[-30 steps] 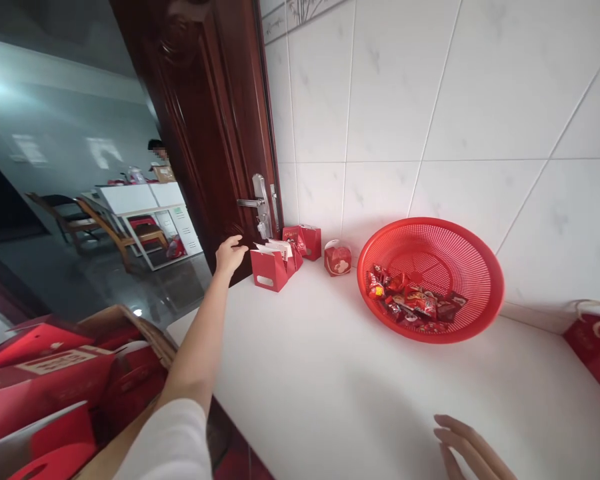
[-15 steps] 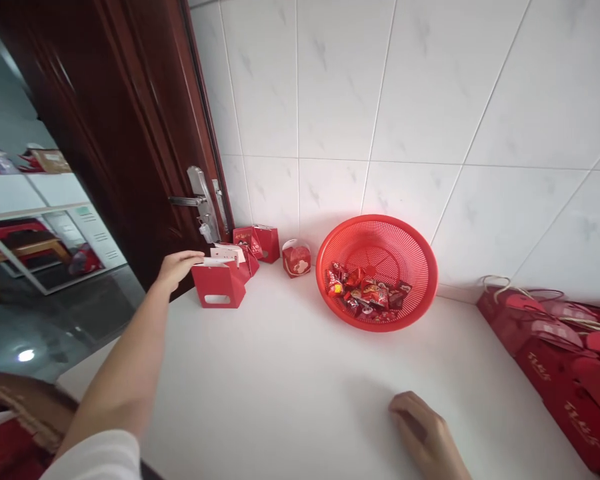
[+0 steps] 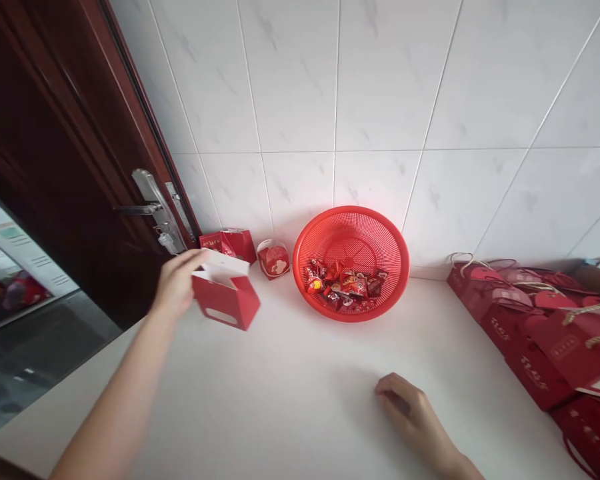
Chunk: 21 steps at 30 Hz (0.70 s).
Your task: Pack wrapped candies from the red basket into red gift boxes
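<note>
My left hand (image 3: 179,283) is closed on the top edge of a red paper gift box (image 3: 225,300), which has an open top, white inside and a pale window in its front. The box hangs tilted over the white table (image 3: 260,400). My right hand (image 3: 410,413) rests low over the table with its fingers loosely curled, and nothing shows in it. Beyond the hands stands a red plastic basket (image 3: 350,313), holding several red-wrapped candies (image 3: 350,285). A small red box with a white handle (image 3: 273,260) stands left of the basket.
More red boxes (image 3: 240,245) stand against the tiled wall (image 3: 300,100), behind the held box. Along the right side, red gift bags (image 3: 520,347) with cord handles stand in a row. On the left is a dark wooden door (image 3: 75,133) with a metal handle (image 3: 140,209).
My left hand has lifted the red paper box off the table and tilted it, bringing it nearer. The view has turned to the right. My right hand keeps its curled shape.
</note>
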Available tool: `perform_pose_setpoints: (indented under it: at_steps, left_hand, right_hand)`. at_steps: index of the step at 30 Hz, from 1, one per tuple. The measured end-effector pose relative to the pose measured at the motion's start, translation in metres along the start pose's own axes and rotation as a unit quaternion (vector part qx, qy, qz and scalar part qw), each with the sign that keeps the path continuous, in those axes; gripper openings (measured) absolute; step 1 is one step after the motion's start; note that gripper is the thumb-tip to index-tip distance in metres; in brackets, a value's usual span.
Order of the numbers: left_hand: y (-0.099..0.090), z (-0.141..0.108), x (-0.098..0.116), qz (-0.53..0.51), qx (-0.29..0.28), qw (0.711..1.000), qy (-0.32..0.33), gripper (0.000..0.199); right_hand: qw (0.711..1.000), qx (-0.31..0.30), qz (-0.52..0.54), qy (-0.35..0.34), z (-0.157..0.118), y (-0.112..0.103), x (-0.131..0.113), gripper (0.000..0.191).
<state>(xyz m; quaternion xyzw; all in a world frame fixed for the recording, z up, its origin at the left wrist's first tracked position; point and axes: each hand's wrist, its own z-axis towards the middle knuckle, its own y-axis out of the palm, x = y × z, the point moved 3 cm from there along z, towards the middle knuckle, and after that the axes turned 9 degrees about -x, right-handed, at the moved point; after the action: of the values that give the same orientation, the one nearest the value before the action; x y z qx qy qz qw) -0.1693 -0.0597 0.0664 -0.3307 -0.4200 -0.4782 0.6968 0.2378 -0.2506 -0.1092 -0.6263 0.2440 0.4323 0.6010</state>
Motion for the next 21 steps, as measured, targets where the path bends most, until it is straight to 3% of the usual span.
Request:
perform_pose_setpoints:
  at_steps: [6, 8, 10, 12, 14, 18, 21]
  left_hand:
    - [0.135, -0.091, 0.013, -0.129, -0.136, 0.982, -0.034, 0.047]
    - [0.166, -0.124, 0.010, -0.138, -0.200, 0.969, -0.046, 0.043]
    - [0.186, -0.151, 0.006, -0.143, -0.253, 0.956, -0.037, 0.039]
    - [0.195, -0.170, 0.001, -0.144, -0.287, 0.947, -0.027, 0.036]
    - [0.196, -0.179, -0.003, -0.140, -0.288, 0.947, -0.010, 0.032]
    - [0.182, -0.177, -0.008, -0.117, -0.236, 0.964, 0.039, 0.026]
    - [0.170, -0.171, -0.012, -0.114, -0.235, 0.963, 0.068, 0.023]
  right_hand:
    - [0.999, 0.034, 0.035, 0.023, -0.001, -0.003, 0.011, 0.026]
    - [0.998, 0.044, 0.048, 0.016, -0.002, -0.002, 0.015, 0.050]
    - [0.997, 0.047, 0.059, 0.005, -0.003, 0.001, 0.019, 0.074]
    - [0.997, 0.045, 0.065, -0.005, -0.003, 0.003, 0.023, 0.085]
    - [0.997, 0.042, 0.071, -0.010, -0.003, 0.005, 0.025, 0.084]
    - [0.997, 0.017, 0.070, -0.010, -0.001, 0.005, 0.024, 0.075]
    - [0.999, 0.004, 0.051, 0.004, 0.001, 0.006, 0.020, 0.079]
